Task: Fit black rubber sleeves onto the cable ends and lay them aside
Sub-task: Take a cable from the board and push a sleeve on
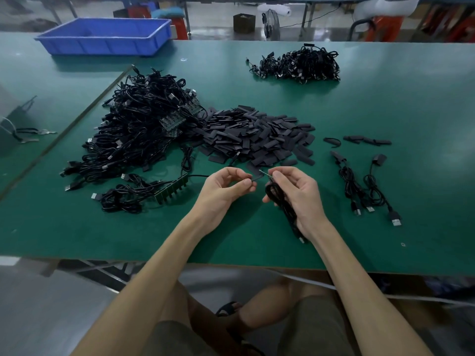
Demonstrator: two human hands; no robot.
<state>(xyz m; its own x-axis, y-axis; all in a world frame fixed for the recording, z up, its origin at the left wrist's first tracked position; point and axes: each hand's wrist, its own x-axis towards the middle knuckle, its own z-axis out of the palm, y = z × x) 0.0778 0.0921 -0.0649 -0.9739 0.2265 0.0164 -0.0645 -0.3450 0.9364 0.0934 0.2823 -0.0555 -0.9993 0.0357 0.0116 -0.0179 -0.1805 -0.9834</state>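
Note:
My left hand (pixel 227 187) pinches a flat black rubber sleeve (pixel 257 178) between thumb and fingers. My right hand (pixel 298 192) grips a coiled black cable (pixel 279 199) and pinches its thin end, which points toward the sleeve; a small gap separates them. The cable's plug hangs below my right wrist. A large heap of loose sleeves (pixel 257 136) lies just beyond both hands. To the right lie three cables with sleeves fitted (pixel 365 186).
A big tangle of black cables with small circuit boards (pixel 138 129) fills the left of the green table (pixel 257 242). A smaller bundle joined to a board strip (pixel 144 192) lies near left. Another cable pile (pixel 300 64) sits far back; a blue bin (pixel 105 35) far left.

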